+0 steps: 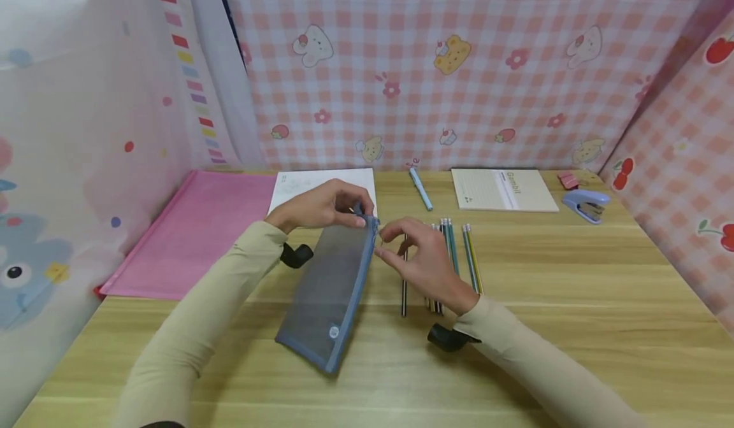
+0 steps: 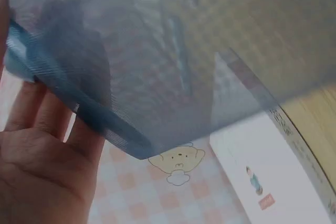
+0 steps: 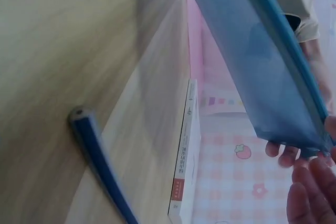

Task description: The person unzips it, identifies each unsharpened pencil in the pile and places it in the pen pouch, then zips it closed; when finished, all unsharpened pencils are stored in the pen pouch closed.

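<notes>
A blue-grey mesh zipper pouch (image 1: pixel 329 288) is held up at a slant over the table, its lower end toward the near side. My left hand (image 1: pixel 329 205) grips the pouch's upper corner, thumb in front and fingers behind the mesh. At that same corner, my right hand (image 1: pixel 421 256) pinches the zipper pull with thumb and forefinger. In the right wrist view, the fingertips of both hands meet around the pouch (image 3: pixel 252 56) corner. Pencils (image 1: pixel 473 259) lie on the table beneath and beside my right hand, which partly covers them.
A pink folder (image 1: pixel 218 224) lies at left beside a white book (image 1: pixel 292 183), partly hidden behind my left hand. Farther back are a light blue pen (image 1: pixel 420 189) and a beige notebook (image 1: pixel 482 192). A lilac stapler (image 1: pixel 586 205) and a pink clip (image 1: pixel 568 180) sit at right.
</notes>
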The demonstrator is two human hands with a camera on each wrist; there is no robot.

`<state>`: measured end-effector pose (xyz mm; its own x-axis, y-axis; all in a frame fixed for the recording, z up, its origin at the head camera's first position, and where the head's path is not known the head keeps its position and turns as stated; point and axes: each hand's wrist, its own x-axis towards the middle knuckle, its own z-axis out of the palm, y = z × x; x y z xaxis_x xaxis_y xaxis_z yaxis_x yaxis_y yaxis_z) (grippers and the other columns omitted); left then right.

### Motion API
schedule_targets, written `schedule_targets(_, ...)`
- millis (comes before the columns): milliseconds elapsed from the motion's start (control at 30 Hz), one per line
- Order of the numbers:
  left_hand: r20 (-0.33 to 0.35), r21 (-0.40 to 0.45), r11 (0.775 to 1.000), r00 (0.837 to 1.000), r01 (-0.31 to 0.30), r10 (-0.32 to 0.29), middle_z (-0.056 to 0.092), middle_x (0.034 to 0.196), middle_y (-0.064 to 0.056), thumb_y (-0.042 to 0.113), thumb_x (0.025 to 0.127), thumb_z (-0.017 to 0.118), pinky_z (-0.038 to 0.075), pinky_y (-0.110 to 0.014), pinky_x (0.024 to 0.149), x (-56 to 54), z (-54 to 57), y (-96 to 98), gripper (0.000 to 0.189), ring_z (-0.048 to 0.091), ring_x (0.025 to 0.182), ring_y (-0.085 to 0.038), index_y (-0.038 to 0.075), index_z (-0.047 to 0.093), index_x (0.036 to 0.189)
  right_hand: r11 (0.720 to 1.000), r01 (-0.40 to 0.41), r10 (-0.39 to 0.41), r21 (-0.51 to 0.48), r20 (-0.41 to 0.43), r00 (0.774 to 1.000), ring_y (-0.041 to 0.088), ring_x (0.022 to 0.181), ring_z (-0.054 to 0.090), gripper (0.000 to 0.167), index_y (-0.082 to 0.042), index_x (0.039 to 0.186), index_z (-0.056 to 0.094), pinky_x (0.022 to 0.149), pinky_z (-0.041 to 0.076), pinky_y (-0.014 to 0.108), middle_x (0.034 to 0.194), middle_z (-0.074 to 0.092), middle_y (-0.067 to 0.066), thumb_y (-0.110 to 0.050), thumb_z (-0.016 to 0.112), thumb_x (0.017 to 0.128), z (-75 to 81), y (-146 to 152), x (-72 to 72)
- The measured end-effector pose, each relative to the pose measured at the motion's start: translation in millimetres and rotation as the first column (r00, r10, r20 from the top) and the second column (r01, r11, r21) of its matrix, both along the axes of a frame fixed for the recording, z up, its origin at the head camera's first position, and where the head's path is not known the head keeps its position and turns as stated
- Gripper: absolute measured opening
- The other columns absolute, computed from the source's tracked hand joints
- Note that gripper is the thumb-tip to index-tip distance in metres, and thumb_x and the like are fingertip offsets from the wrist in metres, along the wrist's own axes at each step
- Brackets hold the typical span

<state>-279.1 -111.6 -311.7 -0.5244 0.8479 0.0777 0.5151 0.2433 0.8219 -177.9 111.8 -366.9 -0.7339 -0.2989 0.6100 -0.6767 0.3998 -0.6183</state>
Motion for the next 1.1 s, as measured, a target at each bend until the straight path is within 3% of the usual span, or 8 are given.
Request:
schedule_targets(133, 0.062, 0.064, 0.998, 0.998, -0.026, 0.022, 0.069, 0.098, 0.001, 0.002, 0.094, 0.066, 0.053, -0.029, 0.075, -6.1, -5.3, 0.7, 0.016, 0.063, 0.081, -0.014, -0.002, 0.069, 0.109, 0.999, -0.012, 0.012, -0.047, -0.002, 1.0, 0.021, 0.086, 0.068, 0.018, -0.001, 0.102, 0.07, 0.065, 0.058, 0.029, 0.095, 0.073, 0.012, -0.006, 0.077, 0.086, -1.1, -2.2, -3.3)
schedule_targets(300, 0.077, 0.083, 0.994, 0.995, -0.066, 0.06, 0.074, 0.101, 0.009, 0.004, 0.096, 0.063, 0.053, -0.029, 0.08, -10.9, -14.5, 4.8, 0.023, 0.068, 0.089, -0.013, -0.001, 0.071, 0.117, 0.999, -0.005, 0.005, -0.041, 0.001, 1.0, 0.02, 0.083, 0.07, 0.017, -0.003, 0.103, 0.074, 0.064, 0.057, 0.026, 0.098, 0.075, 0.01, -0.011, 0.076, 0.088, 0.6, -3.9, -6.3)
schedule_targets(600, 0.122, 0.095, 0.981, 0.98, -0.171, 0.159, 0.074, 0.097, 0.01, 0.009, 0.098, 0.062, 0.051, -0.029, 0.088, -17.9, -28.8, 10.4, 0.027, 0.067, 0.092, -0.011, -0.007, 0.069, 0.119, 0.998, 0.047, -0.048, -0.051, -0.028, 0.998, 0.011, 0.066, 0.063, 0.008, -0.004, 0.088, 0.078, 0.058, 0.054, 0.026, 0.09, 0.077, 0.009, -0.012, 0.078, 0.086, -1.9, -6.8, -16.9)
schedule_targets(767, 0.183, 0.105, 0.966, 0.96, -0.235, 0.213, 0.074, 0.091, 0.011, 0.008, 0.098, 0.062, 0.053, -0.027, 0.086, -23.6, -32.4, 9.5, 0.028, 0.067, 0.088, -0.009, -0.009, 0.068, 0.119, 0.995, 0.069, -0.072, -0.074, -0.035, 0.997, 0.013, 0.072, 0.067, 0.007, -0.006, 0.085, 0.077, 0.058, 0.054, 0.024, 0.091, 0.077, 0.009, -0.011, 0.076, 0.088, -2.6, -9.6, -19.5)
schedule_targets(933, 0.197, 0.114, 0.959, 0.952, -0.261, 0.236, 0.074, 0.091, 0.01, 0.008, 0.097, 0.063, 0.054, -0.027, 0.084, -28.8, -33.9, 8.9, 0.026, 0.068, 0.086, -0.009, -0.005, 0.071, 0.118, 0.993, 0.081, -0.083, -0.087, -0.017, 0.996, 0.018, 0.078, 0.072, 0.005, -0.005, 0.084, 0.077, 0.06, 0.055, 0.022, 0.093, 0.078, 0.01, -0.009, 0.077, 0.087, -6.5, -10.8, -17.6)
schedule_targets(1100, 0.221, 0.128, 0.943, 0.936, -0.306, 0.274, 0.074, 0.094, 0.009, 0.011, 0.098, 0.063, 0.054, -0.027, 0.08, -34.2, -34.7, 5.2, 0.027, 0.066, 0.083, -0.009, -0.003, 0.071, 0.119, 0.994, 0.07, -0.064, -0.088, 0.064, 0.996, 0.02, 0.084, 0.074, 0.005, -0.005, 0.083, 0.078, 0.064, 0.058, 0.023, 0.099, 0.078, 0.011, -0.009, 0.077, 0.087, -10.6, -10.9, -7.5)
